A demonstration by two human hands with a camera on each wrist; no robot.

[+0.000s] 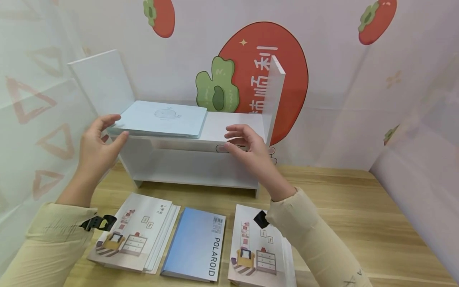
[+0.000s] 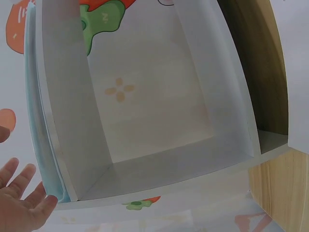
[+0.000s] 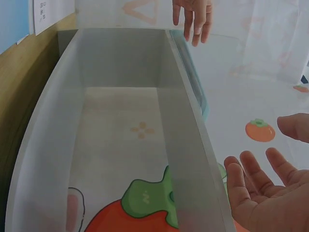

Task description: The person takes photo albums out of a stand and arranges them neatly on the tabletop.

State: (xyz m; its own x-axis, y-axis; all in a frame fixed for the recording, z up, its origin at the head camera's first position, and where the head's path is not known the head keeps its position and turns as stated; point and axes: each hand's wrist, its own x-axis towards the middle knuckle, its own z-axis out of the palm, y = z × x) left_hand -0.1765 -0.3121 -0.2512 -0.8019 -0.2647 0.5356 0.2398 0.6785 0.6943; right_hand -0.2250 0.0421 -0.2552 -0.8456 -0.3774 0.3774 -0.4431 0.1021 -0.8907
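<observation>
A light-blue book point(image 1: 163, 118) with a small whale drawing lies flat on the left part of the upper board of a white desktop shelf point(image 1: 229, 123). At the book's left front corner is my left hand point(image 1: 100, 139), thumb and fingers spread apart, fingertips close to the cover's edge. The left wrist view shows its fingers point(image 2: 41, 205) beside the light-blue edge. My right hand point(image 1: 249, 147) hovers by the front edge of the upper board, right of the book. Its fingers are loosely bent with nothing between them, also in the right wrist view.
Below the shelf, on the wooden table point(image 1: 344, 211), lie white books with a room drawing at left point(image 1: 132, 231) and right point(image 1: 254, 247). A blue POLAROID book point(image 1: 195, 243) lies between them. Upright panels stand at the shelf's left end point(image 1: 104, 79) and right end point(image 1: 275, 95). A persimmon-printed backdrop point(image 1: 333, 79) hangs behind.
</observation>
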